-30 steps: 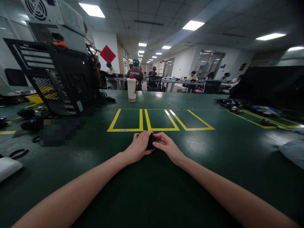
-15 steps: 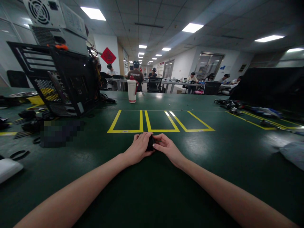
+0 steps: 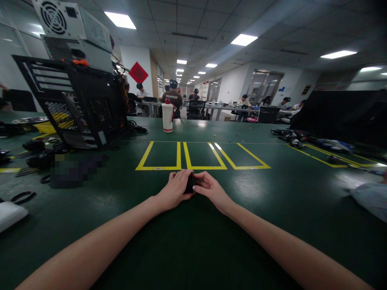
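Note:
Between my two hands is a small black rounded object, whose exact kind I cannot make out. My left hand wraps round it from the left, fingers over its far side and thumb near the table. From the right, my right hand holds its edge between thumb and fingertips. Much of the object is hidden behind the fingers. Both hands are low over the green table, just in front of the yellow tape outlines.
At the left stands an open black computer case with metal power supplies on top. A white cup with a red lid is behind the tape. Cables and small parts lie at the right. Several people sit farther back.
The view has shifted slightly. Both hands keep their hold on the black object, with hardly any visible movement.

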Tool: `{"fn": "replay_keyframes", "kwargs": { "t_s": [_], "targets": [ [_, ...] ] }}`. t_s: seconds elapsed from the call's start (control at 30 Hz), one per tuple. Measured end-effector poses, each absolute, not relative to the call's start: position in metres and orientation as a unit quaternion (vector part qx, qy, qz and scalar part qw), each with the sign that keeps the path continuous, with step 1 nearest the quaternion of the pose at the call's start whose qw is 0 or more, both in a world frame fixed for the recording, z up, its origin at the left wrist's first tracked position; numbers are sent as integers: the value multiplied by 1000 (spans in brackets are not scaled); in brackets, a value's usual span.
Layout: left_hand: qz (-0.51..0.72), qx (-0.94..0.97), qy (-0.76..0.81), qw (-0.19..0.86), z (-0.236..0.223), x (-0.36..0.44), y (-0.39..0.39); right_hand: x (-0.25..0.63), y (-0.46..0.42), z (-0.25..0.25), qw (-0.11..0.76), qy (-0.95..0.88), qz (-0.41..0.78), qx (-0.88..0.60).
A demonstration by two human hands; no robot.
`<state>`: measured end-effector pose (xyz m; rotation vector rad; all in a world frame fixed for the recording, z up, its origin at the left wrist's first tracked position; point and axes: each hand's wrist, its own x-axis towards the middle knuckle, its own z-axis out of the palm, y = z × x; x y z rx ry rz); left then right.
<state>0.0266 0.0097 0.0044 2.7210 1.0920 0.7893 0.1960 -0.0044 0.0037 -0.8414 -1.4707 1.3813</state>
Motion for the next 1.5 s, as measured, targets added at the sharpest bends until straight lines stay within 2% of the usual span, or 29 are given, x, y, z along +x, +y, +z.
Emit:
{"fn": "replay_keyframes", "kwargs": {
  "t_s": [0.17,0.4,0.53,0.8,1.03,1.27,1.5],
  "targets": [
    [270,892,360,43,-1,28,13,195,-2,1,486,-602,530,-346],
    [263,894,357,56,1,27,12,198,-2,6,438,-597,564,-366],
    [255,896,358,66,6,27,10,197,-7,9,458,-593,569,-338],
    [258,896,356,62,5,25,10,195,-4,7,455,-596,534,-390],
    [258,896,357,56,5,26,9,195,-5,5,462,-589,572,-335],
    [259,896,356,56,4,27,10,194,-2,2,465,-594,540,-373],
    [262,895,355,61,4,26,11,194,-7,7,462,-588,572,-338]
  ]
}}
